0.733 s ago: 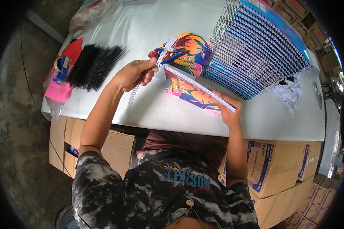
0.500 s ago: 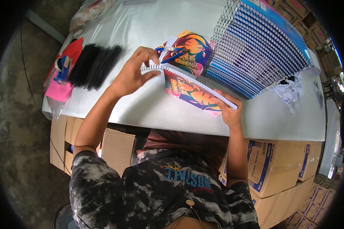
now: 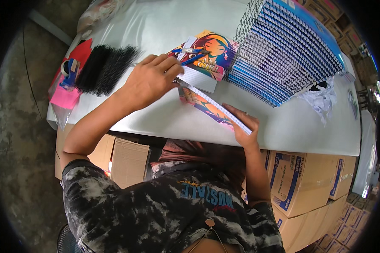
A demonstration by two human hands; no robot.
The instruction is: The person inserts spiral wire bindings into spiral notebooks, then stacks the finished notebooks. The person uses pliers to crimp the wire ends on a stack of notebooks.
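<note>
My right hand (image 3: 244, 126) grips the right end of a notebook (image 3: 211, 109) with a colourful illustrated cover, tilted so its white page edge with holes faces up. At its other end, my left hand (image 3: 151, 80) has its fingers closed on a black spiral wire (image 3: 178, 80), most of which the hand hides. Just beyond the notebook, blue-handled pliers (image 3: 193, 58) lie on loose illustrated covers and lined sheets (image 3: 198, 79).
A large stack of spiral-bound notebooks (image 3: 287, 50) rises at the back right, with crumpled paper (image 3: 318, 99) beside it. Black spiral wires (image 3: 105, 69), a blue tape dispenser (image 3: 70, 74) and pink sheets (image 3: 65, 98) lie left. Cardboard boxes (image 3: 299, 181) stand under the table.
My left hand has turned over, back upward, and moved closer to the notebook's end, covering the wire. The notebook has tipped more upright and shifted slightly toward me with my right hand.
</note>
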